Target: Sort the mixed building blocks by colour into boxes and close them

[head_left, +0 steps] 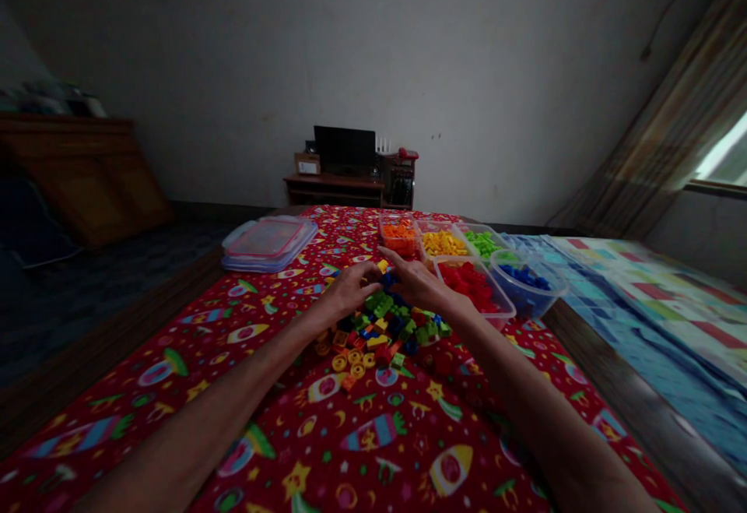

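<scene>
A heap of mixed colour bricks point(385, 334) lies on the red patterned tablecloth point(362, 451). Both my hands rest over the far edge of the heap. My left hand point(348, 289) has its fingers curled down onto the bricks near a yellow brick point(382, 266). My right hand point(415, 279) reaches in from the right, fingers bent and pinched close to the same yellow brick. Dim light keeps me from seeing just what either hand grips.
Beyond the heap stand clear tubs of sorted bricks: orange point(399, 237), yellow point(443, 244), green point(483, 242), red point(472, 279) and a round blue one point(525, 279). Stacked lids point(268, 242) lie at the far left. A bed point(654, 295) borders the right.
</scene>
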`<state>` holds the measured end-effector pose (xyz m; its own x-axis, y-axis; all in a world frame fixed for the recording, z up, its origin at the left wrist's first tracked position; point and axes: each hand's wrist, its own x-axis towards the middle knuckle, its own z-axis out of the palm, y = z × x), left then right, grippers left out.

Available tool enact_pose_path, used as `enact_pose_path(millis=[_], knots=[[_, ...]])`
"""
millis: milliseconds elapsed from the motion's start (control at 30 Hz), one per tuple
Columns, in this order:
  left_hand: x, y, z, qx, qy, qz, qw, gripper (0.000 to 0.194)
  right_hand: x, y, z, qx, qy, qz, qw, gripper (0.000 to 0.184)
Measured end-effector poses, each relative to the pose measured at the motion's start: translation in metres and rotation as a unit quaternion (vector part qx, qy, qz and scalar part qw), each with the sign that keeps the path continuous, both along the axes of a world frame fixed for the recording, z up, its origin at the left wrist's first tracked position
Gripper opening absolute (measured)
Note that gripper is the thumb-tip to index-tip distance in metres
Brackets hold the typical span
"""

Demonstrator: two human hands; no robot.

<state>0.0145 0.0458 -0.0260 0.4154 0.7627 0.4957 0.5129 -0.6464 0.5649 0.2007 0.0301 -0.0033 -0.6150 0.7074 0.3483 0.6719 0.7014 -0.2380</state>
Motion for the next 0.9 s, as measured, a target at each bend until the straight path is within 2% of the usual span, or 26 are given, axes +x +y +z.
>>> enact_pose_path(millis=[67,167,300,433,533,600,700,833,900], knots=[[0.0,0.001,0.0,-0.022,-0.035,0.005,0.999,0.009,0.0,-0.002,0.0,-0.004,-0.013,-0.001,1.0,0.075],[-0.001,0.002,0.001,-0.077,-0.115,0.036,0.99,0.018,0.001,-0.006,0.002,0.005,-0.017,-0.037,0.999,0.073],[-0.002,0.002,0.005,-0.222,-0.252,0.028,0.941,0.036,0.001,-0.009,0.008,0.027,0.028,-0.091,0.995,0.058],[0.002,-0.005,0.011,-0.325,-0.323,0.006,0.889,0.038,-0.003,-0.011,0.011,0.014,0.061,-0.037,0.997,0.046],[0.006,-0.011,0.014,-0.348,-0.312,-0.02,0.884,0.038,-0.005,-0.012,0.01,0.006,0.051,0.003,0.999,0.043],[0.007,-0.011,0.014,-0.336,-0.291,-0.03,0.895,0.037,-0.004,-0.012,0.012,0.017,0.042,-0.008,0.999,0.039],[0.005,-0.004,0.009,-0.274,-0.254,-0.025,0.927,0.035,0.005,-0.012,0.02,0.048,0.045,-0.061,0.996,0.031],[-0.001,0.004,0.004,-0.113,-0.133,0.017,0.984,0.026,0.042,-0.006,0.037,0.119,0.049,-0.177,0.976,0.032],[-0.001,0.002,0.002,-0.034,-0.057,0.034,0.997,0.02,0.07,-0.002,0.043,0.156,0.043,-0.256,0.953,0.035]])
